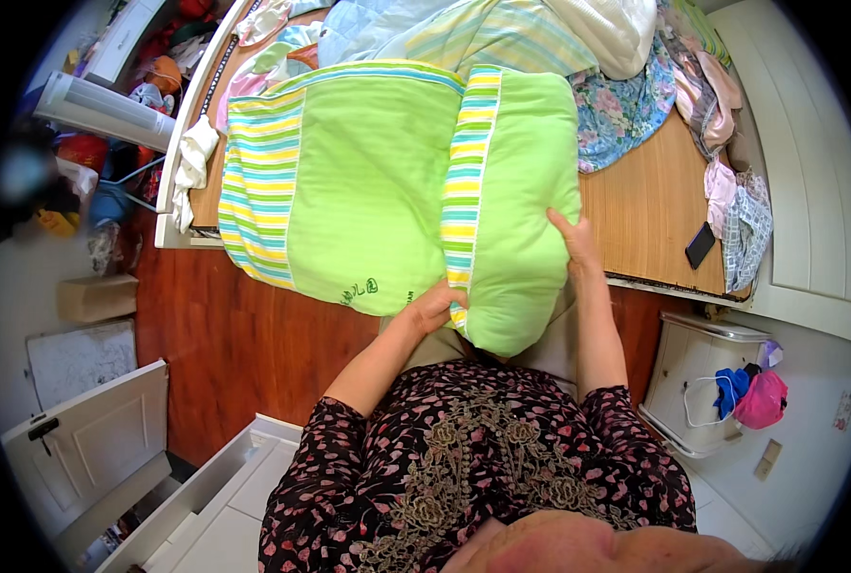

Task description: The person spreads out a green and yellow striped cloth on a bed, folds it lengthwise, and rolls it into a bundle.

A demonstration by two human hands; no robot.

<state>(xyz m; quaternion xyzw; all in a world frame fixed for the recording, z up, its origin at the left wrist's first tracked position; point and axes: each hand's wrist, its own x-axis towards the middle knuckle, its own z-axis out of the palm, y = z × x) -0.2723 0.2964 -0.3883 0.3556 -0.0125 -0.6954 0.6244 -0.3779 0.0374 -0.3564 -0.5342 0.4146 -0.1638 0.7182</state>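
Observation:
A padded green quilt with yellow, white and teal striped bands lies over the near edge of the bed. Its right end is folded over to the left into a thick section, which overhangs my lap at the front. My left hand is closed on the near corner of that fold, at the striped band. On the fold's right edge is my right hand, with the thumb on top and the other fingers mostly hidden at the side and underneath.
Rumpled bedding and a blue floral cloth lie at the back of the bed. A phone rests on the bare wooden board at right, beside clothes. A white cloth hangs at the left edge; a white chair stands right.

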